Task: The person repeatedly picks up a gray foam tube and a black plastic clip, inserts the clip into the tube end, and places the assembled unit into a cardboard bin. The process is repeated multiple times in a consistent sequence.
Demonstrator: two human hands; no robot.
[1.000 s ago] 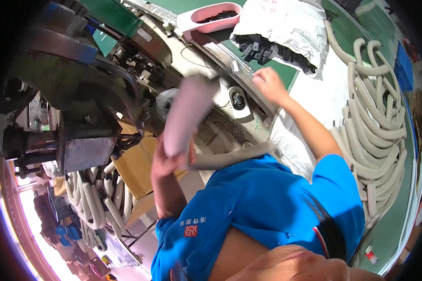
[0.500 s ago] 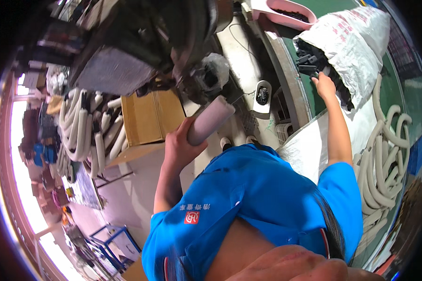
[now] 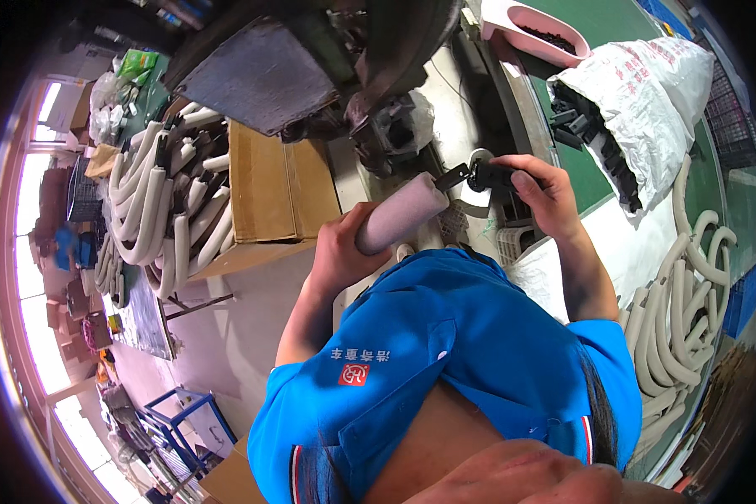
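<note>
While I am looking down through the head camera, the left hand is holding a pale foam tube at the centre of the frame, its fingers curling closely around the lower end, the tube tilting toward the upper right. The right hand, which was reaching to the mouth of the white sack half a second ago, is now hovering right of centre, its thumb and fingers pinching a black piece near the tube's upper end. A slim black part is showing by that end; I cannot tell whether it is touching the tube. At the upper right, the sack is lying on the green table, and a pink tub is sitting near it. Grey tubes are lying at the right.
</note>
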